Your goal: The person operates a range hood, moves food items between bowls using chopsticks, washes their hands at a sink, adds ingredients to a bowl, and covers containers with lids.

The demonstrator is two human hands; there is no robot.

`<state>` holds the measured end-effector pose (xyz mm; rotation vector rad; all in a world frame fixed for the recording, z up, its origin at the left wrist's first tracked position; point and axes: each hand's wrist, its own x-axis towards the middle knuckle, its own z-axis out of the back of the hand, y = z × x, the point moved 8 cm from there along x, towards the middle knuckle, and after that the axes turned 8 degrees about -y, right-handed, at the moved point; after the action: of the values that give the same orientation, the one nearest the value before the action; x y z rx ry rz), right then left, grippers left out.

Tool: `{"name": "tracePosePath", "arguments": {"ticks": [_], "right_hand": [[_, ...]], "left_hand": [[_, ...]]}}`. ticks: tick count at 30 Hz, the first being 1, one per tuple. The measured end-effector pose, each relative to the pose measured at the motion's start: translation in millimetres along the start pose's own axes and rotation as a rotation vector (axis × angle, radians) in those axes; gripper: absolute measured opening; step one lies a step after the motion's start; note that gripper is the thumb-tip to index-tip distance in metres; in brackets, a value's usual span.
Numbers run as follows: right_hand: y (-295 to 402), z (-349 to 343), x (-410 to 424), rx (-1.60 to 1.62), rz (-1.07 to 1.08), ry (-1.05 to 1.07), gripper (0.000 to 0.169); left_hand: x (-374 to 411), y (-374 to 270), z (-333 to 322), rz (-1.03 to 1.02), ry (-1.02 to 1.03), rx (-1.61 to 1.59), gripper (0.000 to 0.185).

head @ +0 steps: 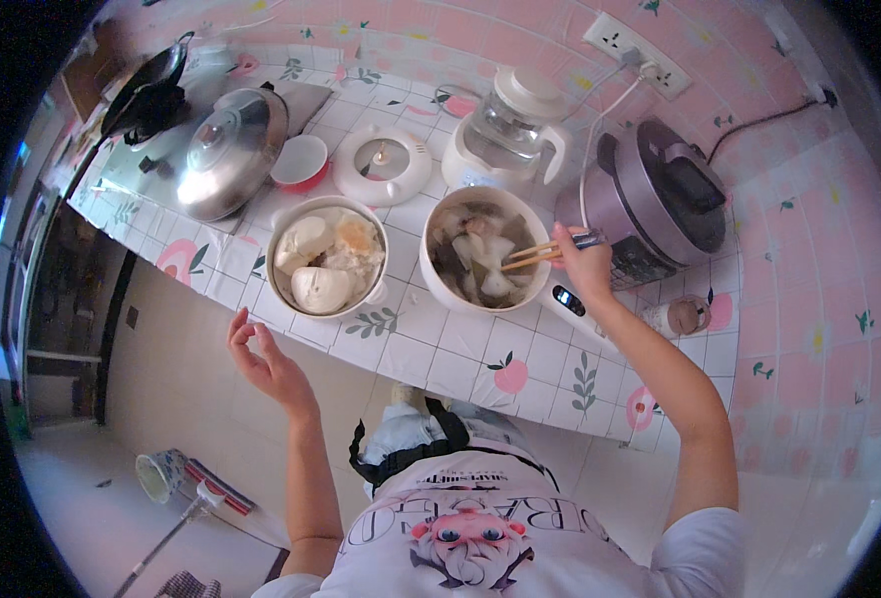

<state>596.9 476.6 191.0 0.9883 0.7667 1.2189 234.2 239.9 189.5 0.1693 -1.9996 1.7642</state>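
Observation:
My right hand grips a pair of wooden chopsticks, whose tips are in the food inside a white electric cooking pot with a long handle. Pale and dark pieces lie in its liquid. My left hand is raised in front of the counter's edge, fingers apart and curled, holding nothing. Near it on the counter, a white steamer pot holds white buns and a fried-looking egg. Behind the two pots lies a white lid with a glass centre.
A glass electric kettle stands behind the cooking pot, beside a purple rice cooker. Towards the left are a red-and-white bowl, a domed metal lid and a black wok. A small jar is near my right forearm.

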Motion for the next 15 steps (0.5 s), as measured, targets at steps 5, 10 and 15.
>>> {"name": "tracePosePath", "arguments": {"ticks": [5, 10, 15], "right_hand": [[31, -18, -13, -0.042, 0.179, 0.163, 0.027], [78, 12, 0, -0.398, 0.544, 0.068, 0.027], [20, 4, -8, -0.262, 0.416, -0.002, 0.026]], "left_hand": [[-2, 0, 6, 0.008, -0.044, 0.015, 0.012], [-1, -8, 9, 0.016, -0.071, 0.025, 0.014], [-1, -9, 5, 0.011, -0.058, 0.030, 0.014]]}}
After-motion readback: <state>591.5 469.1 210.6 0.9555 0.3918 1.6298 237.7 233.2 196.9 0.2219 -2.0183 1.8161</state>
